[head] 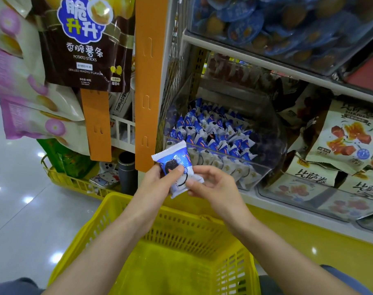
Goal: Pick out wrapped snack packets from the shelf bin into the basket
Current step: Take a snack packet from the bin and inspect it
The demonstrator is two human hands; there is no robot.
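Observation:
A blue-and-white wrapped snack packet (174, 165) with a dark cookie picture is held in front of the shelf, above the far rim of the yellow basket (181, 237). My left hand (160, 184) grips its left side with the thumb across the front. My right hand (211, 184) pinches its right edge. Behind them stands a clear shelf bin (251, 167) filled with several packets of the same kind (213, 133). The basket's visible bottom holds nothing.
An orange hanging strip (149, 81) and a brown potato-stick bag (85, 43) hang to the left. Pale bags with red pictures (347, 137) fill the bin on the right. Blue-lidded cups (277, 24) sit on the upper shelf. A second yellow basket (74, 182) rests on the floor.

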